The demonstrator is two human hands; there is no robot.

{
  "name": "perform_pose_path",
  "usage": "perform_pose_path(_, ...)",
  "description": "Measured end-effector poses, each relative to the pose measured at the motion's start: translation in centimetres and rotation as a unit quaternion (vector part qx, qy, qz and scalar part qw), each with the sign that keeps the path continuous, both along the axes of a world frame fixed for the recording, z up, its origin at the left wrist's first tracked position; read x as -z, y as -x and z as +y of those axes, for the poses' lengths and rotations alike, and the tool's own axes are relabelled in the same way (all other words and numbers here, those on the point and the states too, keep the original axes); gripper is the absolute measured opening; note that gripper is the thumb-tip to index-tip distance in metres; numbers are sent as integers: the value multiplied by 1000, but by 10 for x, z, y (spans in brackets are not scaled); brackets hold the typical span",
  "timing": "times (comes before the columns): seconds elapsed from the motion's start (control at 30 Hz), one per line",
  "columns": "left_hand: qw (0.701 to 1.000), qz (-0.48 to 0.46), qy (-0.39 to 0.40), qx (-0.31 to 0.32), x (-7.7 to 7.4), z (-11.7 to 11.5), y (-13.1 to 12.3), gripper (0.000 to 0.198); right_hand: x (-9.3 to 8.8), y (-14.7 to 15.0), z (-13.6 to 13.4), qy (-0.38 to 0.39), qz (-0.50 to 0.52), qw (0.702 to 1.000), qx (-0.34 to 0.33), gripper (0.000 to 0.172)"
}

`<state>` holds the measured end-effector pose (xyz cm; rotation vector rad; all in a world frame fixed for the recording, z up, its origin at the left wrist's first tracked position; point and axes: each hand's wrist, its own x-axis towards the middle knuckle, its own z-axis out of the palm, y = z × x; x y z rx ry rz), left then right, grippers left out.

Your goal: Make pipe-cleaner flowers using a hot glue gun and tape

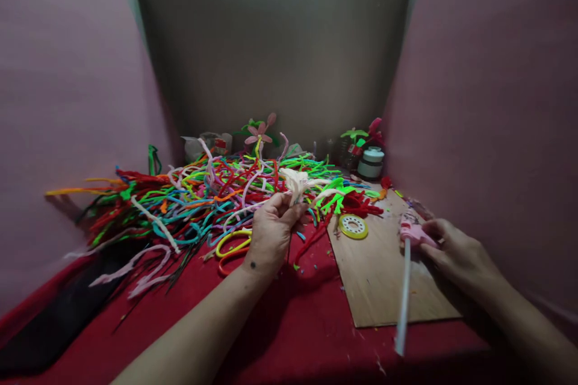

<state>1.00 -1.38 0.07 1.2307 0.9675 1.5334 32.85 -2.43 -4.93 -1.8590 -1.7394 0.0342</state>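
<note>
My left hand [273, 231] pinches a white pipe-cleaner piece [295, 181] between thumb and fingers, held up in front of the pile. Its lower end is hidden in my fingers. At the right, my right hand [458, 249] is closed around a pink glue gun [413, 231] above the wooden board. A long whitish glue stick [404, 295] sticks out of the gun's back end toward me. Scissors [232, 246] with yellow and orange handles lie on the red cloth beside my left wrist, partly hidden by it.
Many coloured pipe cleaners [203, 204] are heaped across the middle and left. A yellow-rimmed tape roll [353, 227] lies on the wooden board [374, 289]. Behind stand a lidded jar [371, 162] and a pink flower [258, 132]. Pink walls rise at both sides.
</note>
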Motion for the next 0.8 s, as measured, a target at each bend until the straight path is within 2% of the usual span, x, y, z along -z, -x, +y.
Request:
perform_pose_path(0.13, 1000, -26, 5, 10, -1, 2, 0, 22, 9, -18, 14, 6, -51, 998, -22, 31)
perform_pose_path(0.23, 999, -35, -1, 23, 1, 2, -1, 21, 9, -25, 16, 14, -87, 995, -49, 28)
perform_pose_path(0.3, 999, -37, 1, 35, 3, 2, -1, 20, 4, -21, 13, -3, -146, 987, -59, 21)
perform_pose_path(0.37, 997, -49, 9, 56, 6, 1, -1, 20, -6, -5, 4, -51, -188, 979, -58, 16)
perform_pose_path(0.43, 994, -73, 19, 79, 7, 0, -3, 19, -19, 27, -7, -99, -112, 986, -77, 18)
perform_pose_path(0.5, 991, -95, 24, 92, 8, -1, -4, 19, -32, 69, -17, -83, 72, 980, -166, 22)
perform_pose_path(0.53, 990, -101, 23, 94, 8, -2, -5, 18, -38, 91, -21, -31, 166, 965, -203, 24)
perform_pose_path(0.57, 990, -105, 22, 96, 8, -4, -6, 18, -43, 113, -23, 8, 262, 942, -210, 26)
perform_pose_path(0.63, 988, -113, 18, 104, 7, -6, -8, 18, -49, 149, -23, 60, 421, 878, -219, 26)
perform_pose_path(0.73, 984, -123, 22, 128, 6, -9, -9, 17, -50, 180, -16, 40, 594, 764, -248, 19)
perform_pose_path(0.8, 982, -125, 24, 138, 6, -11, -10, 17, -48, 187, -10, 23, 653, 714, -253, 15)
